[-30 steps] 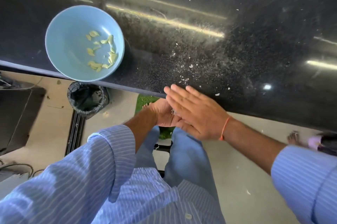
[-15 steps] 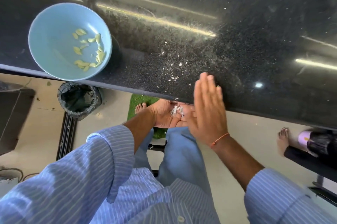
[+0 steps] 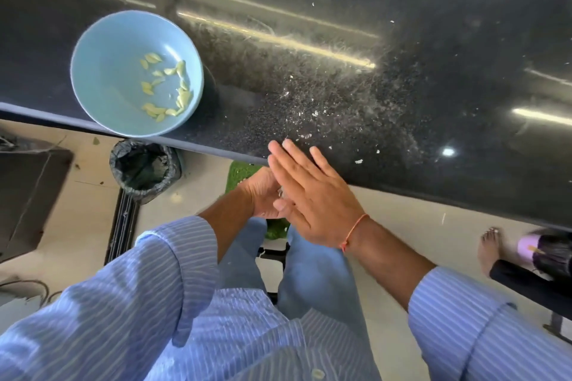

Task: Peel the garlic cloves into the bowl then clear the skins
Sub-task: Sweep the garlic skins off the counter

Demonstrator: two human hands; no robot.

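Observation:
A light blue bowl (image 3: 123, 77) with several peeled garlic cloves (image 3: 167, 88) stands at the front edge of the black counter (image 3: 402, 40). Small white skin flakes (image 3: 309, 120) lie scattered on the counter to the right of the bowl. My right hand (image 3: 312, 194) lies flat with straight fingers over the counter's edge, fingertips on the stone. My left hand (image 3: 263, 194) is cupped palm-up just below the edge, under the right hand, with a few skin bits in its palm, mostly hidden.
A bin lined with a black bag (image 3: 144, 170) stands on the floor below the bowl. A green mat (image 3: 244, 173) lies under my feet. Another person's bare foot (image 3: 490, 246) is at the right. Dark equipment (image 3: 28, 191) sits at the left.
My right hand, upright on its edge half a second ago, has laid flat again at the counter's edge over the cupped left hand. The bowl has not moved on the counter.

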